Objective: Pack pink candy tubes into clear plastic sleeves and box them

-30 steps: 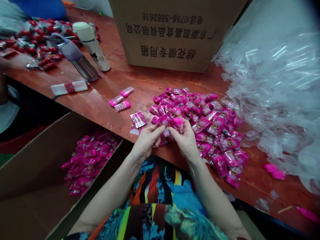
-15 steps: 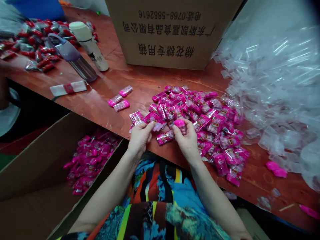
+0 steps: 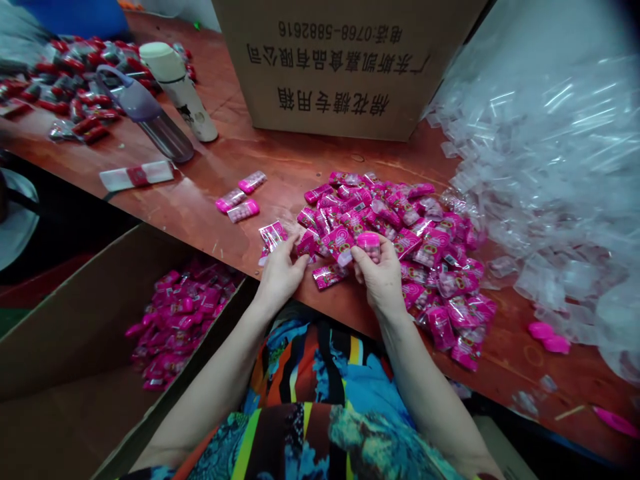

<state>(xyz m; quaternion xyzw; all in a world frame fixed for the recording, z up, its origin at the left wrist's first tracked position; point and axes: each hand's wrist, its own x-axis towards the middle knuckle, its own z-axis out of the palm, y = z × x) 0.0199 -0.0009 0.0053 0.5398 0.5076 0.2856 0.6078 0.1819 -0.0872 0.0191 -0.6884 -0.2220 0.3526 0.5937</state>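
My right hand [image 3: 383, 280] is closed around a small clear candy bottle [image 3: 369, 247] with a pink cap and round pink pieces inside. Against its thumb lies a pink printed wrapper [image 3: 340, 244]; whether the fingers also grip it I cannot tell. My left hand [image 3: 281, 275] is over the table edge, thumb and forefinger apart, fingertips beside flat printed wrappers [image 3: 273, 235]. One wrapped bottle [image 3: 330, 275] lies between my hands. Beyond and to the right spreads a heap of wrapped candy bottles [image 3: 430, 253].
Three unwrapped bottles [image 3: 243, 211] lie left of the heap. Below the table edge an open carton [image 3: 65, 313] holds many pink packs. A large cardboard box [image 3: 330, 67], a steel bottle [image 3: 160, 130] and a white flask [image 3: 187, 100] stand behind. Clear plastic pieces [image 3: 540, 187] pile up at right.
My left hand has let go of the wrapper's edge and moved left towards the flat wrappers. My right hand, still holding the candy bottle, has shifted slightly right.
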